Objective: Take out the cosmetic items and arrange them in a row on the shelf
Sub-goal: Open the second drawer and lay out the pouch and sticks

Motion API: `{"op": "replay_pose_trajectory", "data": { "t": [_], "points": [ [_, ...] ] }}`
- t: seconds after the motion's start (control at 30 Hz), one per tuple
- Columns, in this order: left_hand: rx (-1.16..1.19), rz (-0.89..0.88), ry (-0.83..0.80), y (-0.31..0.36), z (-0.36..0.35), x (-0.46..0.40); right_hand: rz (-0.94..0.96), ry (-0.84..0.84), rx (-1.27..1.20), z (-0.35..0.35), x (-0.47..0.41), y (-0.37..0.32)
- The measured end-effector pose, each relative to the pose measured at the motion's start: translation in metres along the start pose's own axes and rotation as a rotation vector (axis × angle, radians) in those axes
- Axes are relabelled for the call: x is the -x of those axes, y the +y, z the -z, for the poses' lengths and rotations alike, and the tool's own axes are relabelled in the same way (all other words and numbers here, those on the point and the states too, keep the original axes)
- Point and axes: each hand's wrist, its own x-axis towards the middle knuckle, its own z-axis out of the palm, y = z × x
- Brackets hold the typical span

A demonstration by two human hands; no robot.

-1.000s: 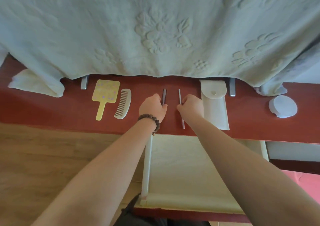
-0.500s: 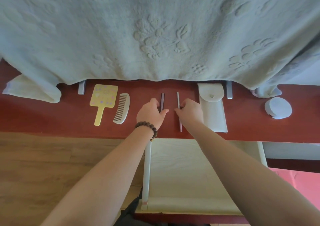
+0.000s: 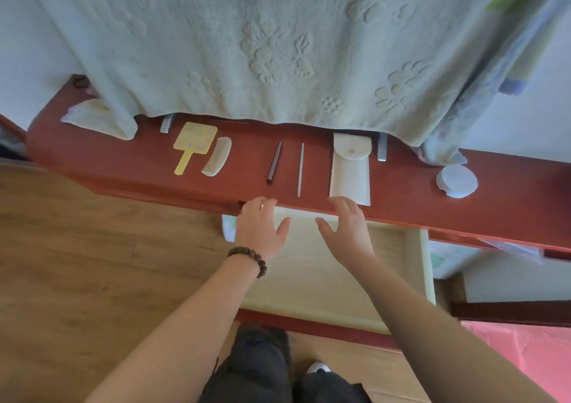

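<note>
On the red shelf [image 3: 123, 168] lie, left to right, a yellow hand mirror [image 3: 193, 144], a pale comb [image 3: 217, 156], a dark pencil [image 3: 274, 163], a thin light stick [image 3: 300, 169], a cream pouch [image 3: 350, 168] and a round white compact [image 3: 457, 181]. My left hand [image 3: 261, 228], with a bead bracelet, and my right hand [image 3: 349, 226] hover open at the shelf's front edge. Both are empty, with fingers spread, just below the pencil and the pouch.
An open pale drawer [image 3: 309, 266] sticks out under the shelf beneath my hands. A light green towel [image 3: 262, 47] hangs down over the back of the shelf. Wooden floor [image 3: 77, 263] lies to the left, and my legs show at the bottom.
Both hands let go of the pencil and the stick and drew back to the shelf's front edge with fingers spread. The two sticks stay lying on the shelf. The camera lifted and tilted.
</note>
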Motion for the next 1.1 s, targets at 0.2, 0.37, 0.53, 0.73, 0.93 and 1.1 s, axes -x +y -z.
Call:
{"op": "replay_pose_trajectory", "data": {
  "t": [0.2, 0.37, 0.53, 0.73, 0.93, 1.1],
  "points": [
    [-0.153, 0.057, -0.207, 0.007, -0.043, 0.101, -0.016, -0.131, 0.293, -0.005, 0.096, 0.065],
    [-0.321, 0.113, -0.335, 0.005, -0.065, 0.161, -0.037, -0.244, 0.512, -0.024, 0.158, 0.102],
    [-0.399, 0.122, -0.335, 0.003, -0.082, 0.182, -0.024, -0.256, 0.620, -0.039, 0.188, 0.114],
    [-0.415, 0.129, -0.343, 0.003, -0.087, 0.159, 0.027, -0.252, 0.666, -0.041, 0.168, 0.116],
    [-0.411, 0.115, -0.351, 0.010, -0.087, 0.098, 0.058, -0.215, 0.704, -0.031, 0.109, 0.115],
    [-0.377, 0.098, -0.337, 0.015, -0.086, 0.053, 0.051, -0.218, 0.729, -0.022, 0.065, 0.110]
  ]
}}
